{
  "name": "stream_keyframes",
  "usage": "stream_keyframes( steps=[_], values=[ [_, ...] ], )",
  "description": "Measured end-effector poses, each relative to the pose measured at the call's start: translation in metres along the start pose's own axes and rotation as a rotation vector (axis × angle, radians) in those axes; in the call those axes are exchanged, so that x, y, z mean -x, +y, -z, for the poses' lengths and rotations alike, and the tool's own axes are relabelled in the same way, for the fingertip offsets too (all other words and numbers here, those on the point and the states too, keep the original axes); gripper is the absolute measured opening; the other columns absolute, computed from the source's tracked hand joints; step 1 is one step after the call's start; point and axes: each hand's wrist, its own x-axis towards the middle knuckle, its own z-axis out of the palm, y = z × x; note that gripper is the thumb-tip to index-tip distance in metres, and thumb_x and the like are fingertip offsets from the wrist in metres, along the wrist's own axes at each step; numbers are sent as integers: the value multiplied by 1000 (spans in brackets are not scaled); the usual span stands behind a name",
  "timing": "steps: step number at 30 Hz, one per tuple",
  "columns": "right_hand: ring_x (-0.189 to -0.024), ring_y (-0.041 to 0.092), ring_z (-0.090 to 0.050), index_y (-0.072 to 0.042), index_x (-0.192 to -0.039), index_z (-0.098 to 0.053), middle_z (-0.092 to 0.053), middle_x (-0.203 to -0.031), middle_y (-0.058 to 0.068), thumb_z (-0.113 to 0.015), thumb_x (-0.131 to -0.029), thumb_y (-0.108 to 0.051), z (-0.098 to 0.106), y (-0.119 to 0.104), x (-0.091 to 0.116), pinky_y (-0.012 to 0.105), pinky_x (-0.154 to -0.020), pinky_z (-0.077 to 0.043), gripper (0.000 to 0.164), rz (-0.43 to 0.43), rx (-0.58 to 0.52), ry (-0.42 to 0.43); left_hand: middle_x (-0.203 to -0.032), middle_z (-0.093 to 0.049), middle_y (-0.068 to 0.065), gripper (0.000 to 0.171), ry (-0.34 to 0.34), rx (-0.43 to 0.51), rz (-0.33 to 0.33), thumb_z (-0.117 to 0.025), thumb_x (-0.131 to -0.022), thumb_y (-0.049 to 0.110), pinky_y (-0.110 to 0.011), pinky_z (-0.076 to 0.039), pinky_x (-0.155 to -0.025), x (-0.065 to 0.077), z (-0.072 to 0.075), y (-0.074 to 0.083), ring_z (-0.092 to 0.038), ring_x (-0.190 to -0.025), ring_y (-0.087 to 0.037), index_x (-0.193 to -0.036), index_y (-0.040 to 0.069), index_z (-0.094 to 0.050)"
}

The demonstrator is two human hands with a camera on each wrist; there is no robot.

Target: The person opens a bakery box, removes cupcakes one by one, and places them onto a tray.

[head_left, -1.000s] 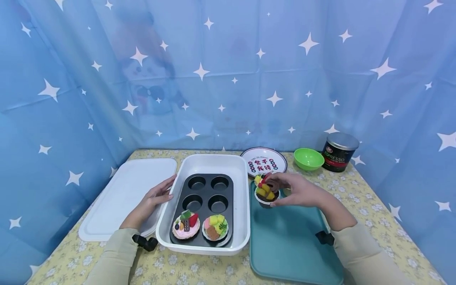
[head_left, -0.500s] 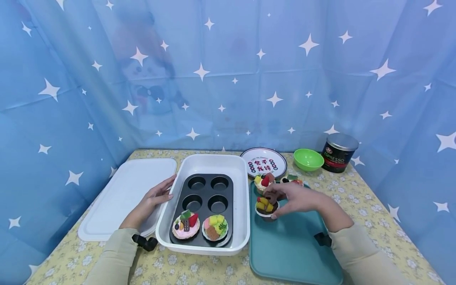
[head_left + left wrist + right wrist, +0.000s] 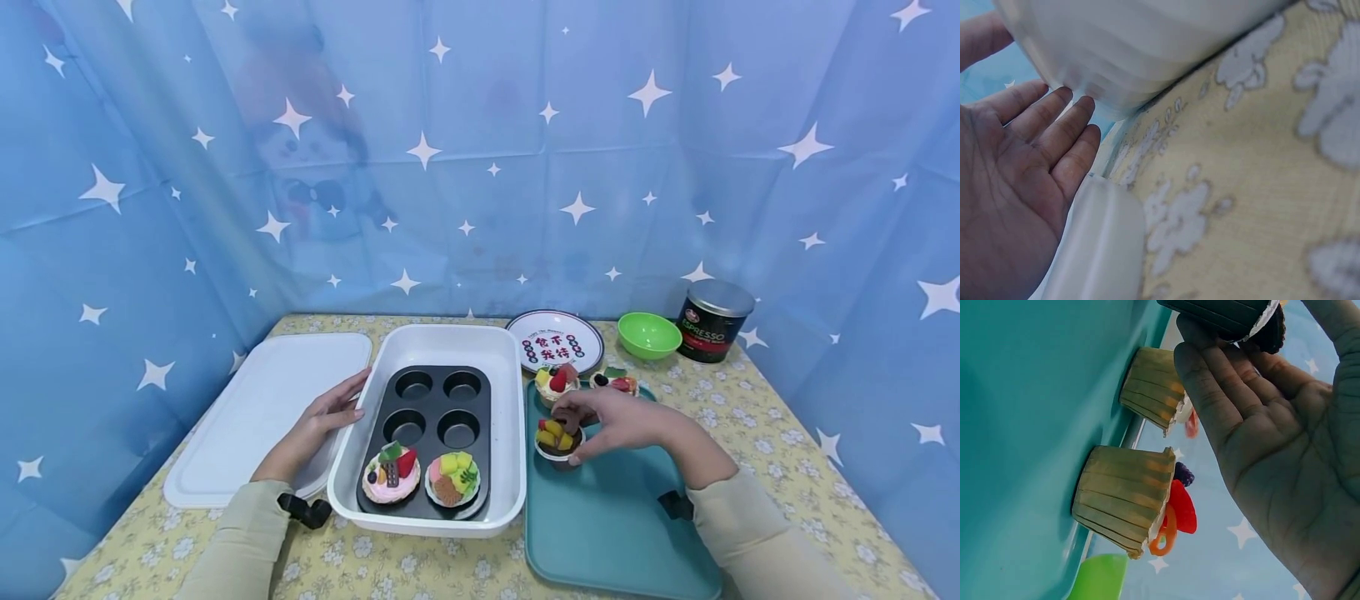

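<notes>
My right hand (image 3: 626, 421) holds a chocolate cupcake (image 3: 557, 437) with yellow fruit pieces by its rim, thumb in front and fingers behind, low over the far left of the teal tray (image 3: 615, 517). Whether its base meets the tray I cannot tell. Two pale-cased cupcakes stand behind it, one with a red topping (image 3: 557, 381), the other fruit-topped (image 3: 1124, 494). My left hand (image 3: 322, 421) touches the left wall of a white tub (image 3: 450, 342), its fingers extended in the left wrist view. Inside lies a dark muffin pan (image 3: 437, 398) with a pink-creamed cupcake (image 3: 392, 477) and a fruit-topped cupcake (image 3: 453, 480) in its nearest cups.
A white lid (image 3: 270, 400) lies left of the tub, partly under my left forearm. Along the back are a lettered white plate (image 3: 557, 337), a green bowl (image 3: 649, 335) and a black espresso tin (image 3: 714, 323). A blue starry curtain (image 3: 480, 200) encloses the flowered tabletop.
My right hand has lowered the chocolate cupcake toward the teal tray, so both cupcakes behind it show again. Since half a second ago it has barely shifted. My left hand has stayed put.
</notes>
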Motion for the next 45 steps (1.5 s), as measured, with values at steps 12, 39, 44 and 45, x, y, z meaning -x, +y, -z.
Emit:
stream_keyframes(
  steps=[12, 39, 44, 45],
  values=[
    [-110, 20, -60, -11, -138, -56, -63, -121, -2, -86, -80, -37, 1, 2, 0, 49, -92, -52, 70, -8, -9, 1, -163, -30, -3, 68, 1, -6, 3, -57, -100, 29, -60, -26, -114, 0, -1, 1, -35, -145, -35, -161, 28, -28],
    [-111, 22, -57, -10, -144, -49, -60, -123, 0, -85, -82, -34, 1, 3, 1, 49, -92, -51, 76, -55, -4, -34, -163, -31, 0, 68, 8, -14, 2, -58, -99, 29, -59, -24, -115, 0, 1, -1, -34, -146, -34, -161, 28, -28],
    [-112, 21, -56, -11, -144, -49, -59, -123, 0, -86, -81, -32, 2, 4, 1, 49, -95, -50, 76, -70, -25, -32, -163, -31, -1, 68, 7, -12, -11, -57, -100, 29, -61, -21, -115, 1, 1, -1, -33, -146, -34, -161, 27, -28],
    [-113, 22, -56, -10, -144, -48, -59, -124, 1, -86, -82, -31, 2, 5, 1, 49, -95, -49, 76, -68, -28, -32, -163, -31, -1, 68, 7, -11, -12, -57, -100, 29, -61, -22, -115, 1, 1, -1, -33, -146, -34, -161, 27, -28]
  ],
)
